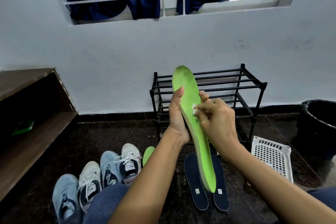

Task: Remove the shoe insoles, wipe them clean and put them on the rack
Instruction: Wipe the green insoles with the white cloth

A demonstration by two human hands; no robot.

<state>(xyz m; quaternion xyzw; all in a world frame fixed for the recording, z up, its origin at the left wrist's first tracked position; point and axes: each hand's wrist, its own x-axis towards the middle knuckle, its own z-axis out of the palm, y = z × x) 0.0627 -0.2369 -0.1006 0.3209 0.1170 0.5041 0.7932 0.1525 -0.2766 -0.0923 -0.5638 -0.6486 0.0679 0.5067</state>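
Note:
My left hand (pixel 177 118) grips a long green insole (pixel 189 96) by its middle and holds it upright in front of the black rack (pixel 241 85). My right hand (pixel 216 120) pinches a small white wipe (pixel 194 109) against the insole's green face. A second green insole (pixel 147 154) lies on the floor behind my left forearm. Two dark blue insoles (pixel 194 182) lie side by side on the floor under my hands. The black rack's bars carry nothing.
Several sneakers (pixel 101 174), pale blue and white, stand in a row at lower left. A brown wooden shelf (pixel 27 114) with a green item fills the left. A white perforated basket (pixel 272 156) and a black bin (pixel 320 123) stand at right.

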